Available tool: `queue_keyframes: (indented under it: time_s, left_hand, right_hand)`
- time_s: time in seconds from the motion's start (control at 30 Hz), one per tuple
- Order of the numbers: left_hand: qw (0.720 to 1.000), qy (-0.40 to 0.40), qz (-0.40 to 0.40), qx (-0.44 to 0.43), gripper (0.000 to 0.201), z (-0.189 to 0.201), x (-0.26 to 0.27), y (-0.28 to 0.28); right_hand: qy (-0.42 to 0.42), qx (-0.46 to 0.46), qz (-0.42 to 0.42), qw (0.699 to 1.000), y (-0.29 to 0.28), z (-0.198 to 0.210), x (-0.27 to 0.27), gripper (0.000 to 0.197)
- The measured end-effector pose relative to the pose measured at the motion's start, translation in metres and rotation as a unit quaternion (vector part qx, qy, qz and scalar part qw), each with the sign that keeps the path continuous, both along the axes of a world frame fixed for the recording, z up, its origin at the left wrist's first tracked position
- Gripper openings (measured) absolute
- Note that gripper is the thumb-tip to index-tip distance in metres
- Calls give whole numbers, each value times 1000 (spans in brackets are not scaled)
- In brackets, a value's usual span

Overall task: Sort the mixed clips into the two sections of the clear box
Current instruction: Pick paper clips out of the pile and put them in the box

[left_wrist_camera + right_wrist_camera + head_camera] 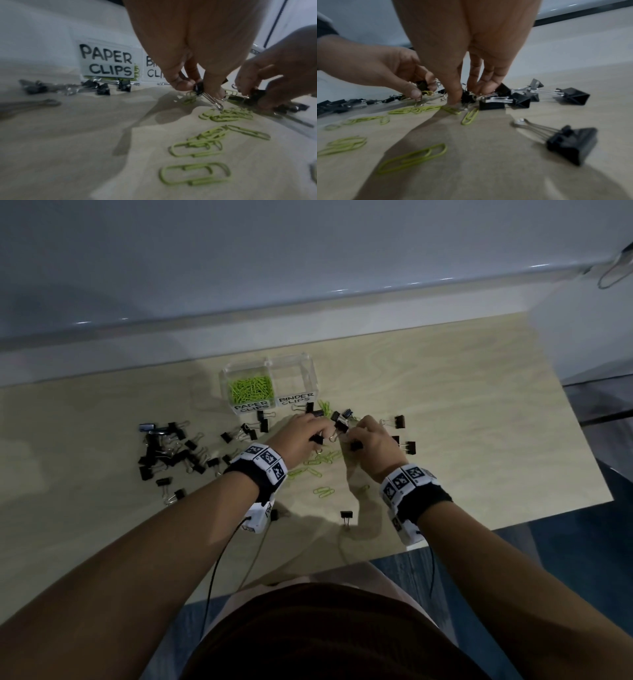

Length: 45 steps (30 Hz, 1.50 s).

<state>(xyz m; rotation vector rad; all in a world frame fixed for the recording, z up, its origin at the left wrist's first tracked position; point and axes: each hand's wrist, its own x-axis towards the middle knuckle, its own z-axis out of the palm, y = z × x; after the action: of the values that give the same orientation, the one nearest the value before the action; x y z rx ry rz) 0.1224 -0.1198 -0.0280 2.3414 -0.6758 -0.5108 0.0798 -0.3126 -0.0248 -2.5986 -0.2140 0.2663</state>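
Pinching a black binder clip (pixel 199 88) between thumb and fingertips, your left hand (pixel 301 433) holds it just above the worktop (pixel 445 405), its wire handles angled down toward a few green paper clips (pixel 228 115). Just beside it, at about 3 o'clock in the head view, your right hand (pixel 373 443) has its thumb and fingers curled down onto another black binder clip (pixel 467 96) in the middle of a small cluster; the right wrist view shows the fingertips touching it, and it looks gripped, though blur keeps the hold from being clear.

Around both hands the mix is still loose. Green paper clips lie scattered at 6 o'clock from your hands, near the wrists. More binder clips sit at 3 o'clock of the right hand (pixel 399 421), and a single one lies at 6 o'clock near the front edge (pixel 346 514). A bigger pile of black binder clips (pixel 171 450) spreads out at 9 o'clock, well apart from the left hand.

The clear box (pixel 310 368) stands at 12 o'clock, near your hands. Its left section, labelled PAPER CLIPS (pixel 107 62), holds a heap of green paper clips (pixel 251 389); the right section is labelled BINDER CLIPS (pixel 296 399).
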Motion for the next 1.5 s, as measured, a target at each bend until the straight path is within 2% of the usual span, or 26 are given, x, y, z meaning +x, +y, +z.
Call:
queue_keyframes:
  time_s: [0.1,0.23,0.33,0.43,0.57,0.67,0.77,0.9,0.97,1.03,1.17,1.27,1.37,1.43,1.5]
  left_hand:
    - [993,65,68,-75,28,-4,-2,12]
    - [973,110,166,-120,26,-3,-6,34]
    - [956,101,243,-131,24,-3,-9,58]
    - [956,55,281,-71,21,-7,-12,85]
    - [970,1,242,31,16,-4,-11,96]
    - [966,-50,232,105,23,2,-10,84]
    - [966,-109,204,110,26,12,-15,49]
    - [991,-88,69,69,27,13,-19,-10]
    - [993,-84,9,78,34,8,-15,-33]
    - [991,-83,-18,108,39,2,-7,-47]
    - [987,-76,-28,137,28,-7,6,-56]
    - [988,-87,-28,126,12,-11,10,-54]
    - [993,-78,3,89,12,-14,10,-49]
    - [995,-86,28,50,12,-13,10,-47]
    - [995,-88,42,9,12,-9,10,-50]
  right_hand:
    - [-26,73,-51,996,-14,-1,-1,14]
    - [-65,110,-165,978,-46,-2,-5,17]
    - [-42,53,-211,975,-70,-5,-11,19]
    - [-62,-26,-187,980,-74,-8,-15,24]
    - [-61,-66,-126,988,-48,-3,-11,22]
    - [-44,-85,-89,991,-26,1,-7,14]
    - [1,-130,-59,990,-10,3,-3,21]
    - [48,-179,-58,981,-1,1,0,29]
    - [50,-190,-53,979,0,0,-1,30]
    - [49,-176,-48,982,-2,-1,-3,28]
    - [31,-76,-61,995,-17,-3,-11,16]
    - [10,-14,-136,990,-38,-3,-18,12]
    - [-23,33,-219,975,-64,-4,-24,9]
    - [-36,30,-241,969,-78,-7,-27,10]
    - [-46,0,-227,973,-84,-10,-30,14]
